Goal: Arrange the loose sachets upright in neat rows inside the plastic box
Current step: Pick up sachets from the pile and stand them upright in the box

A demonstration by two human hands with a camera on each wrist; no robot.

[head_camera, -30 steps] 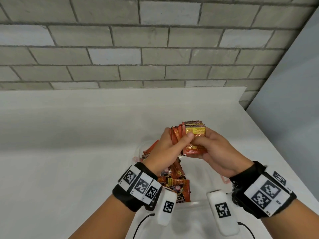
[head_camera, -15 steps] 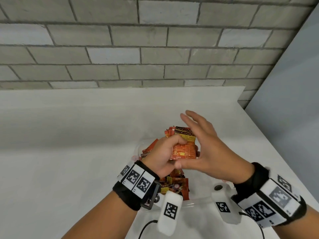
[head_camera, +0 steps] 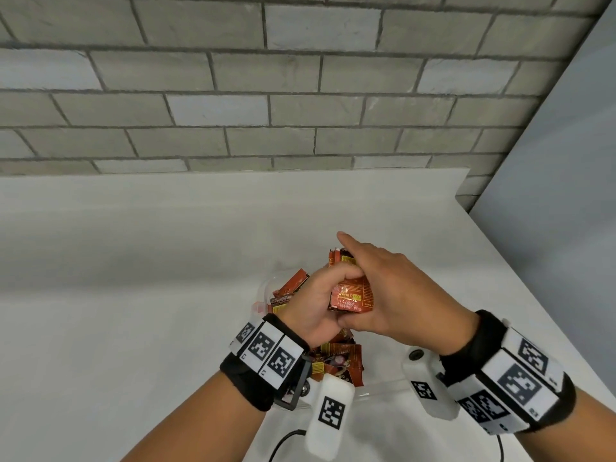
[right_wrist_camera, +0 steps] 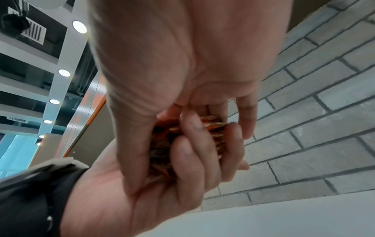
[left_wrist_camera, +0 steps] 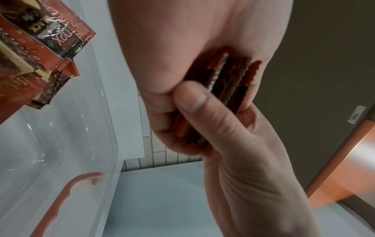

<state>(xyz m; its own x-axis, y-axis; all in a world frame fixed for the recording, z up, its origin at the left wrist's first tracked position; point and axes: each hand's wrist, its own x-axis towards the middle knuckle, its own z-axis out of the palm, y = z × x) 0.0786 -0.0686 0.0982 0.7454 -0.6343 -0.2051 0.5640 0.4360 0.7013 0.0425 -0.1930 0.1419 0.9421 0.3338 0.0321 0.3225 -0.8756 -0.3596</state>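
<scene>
My left hand [head_camera: 333, 281] grips a stack of red-orange sachets [head_camera: 350, 295] upright above the clear plastic box [head_camera: 266, 288]. My right hand [head_camera: 380, 278] lies flat against the stack's right face with straight fingers, its thumb under the lower edge. In the left wrist view the stack [left_wrist_camera: 227, 89] sits edge-on in my left hand [left_wrist_camera: 182, 40], and the right thumb [left_wrist_camera: 198, 109] presses across it. The right wrist view has my left fingers [right_wrist_camera: 192, 160] curled round the stack [right_wrist_camera: 205, 131] under my right hand's [right_wrist_camera: 182, 48] palm. Loose sachets [head_camera: 336, 358] lie jumbled in the box.
The box stands on a white table [head_camera: 133, 295] against a grey brick wall [head_camera: 266, 95]. A grey panel [head_camera: 566, 195] borders the table's right side. More sachets [left_wrist_camera: 30, 56] lean in the box, and a red latch [left_wrist_camera: 61, 200] shows through its wall [left_wrist_camera: 85, 136].
My right hand let go of the front sachet, opened, and now lies flat against the stack. The stack came down slightly toward the box in my left hand.
</scene>
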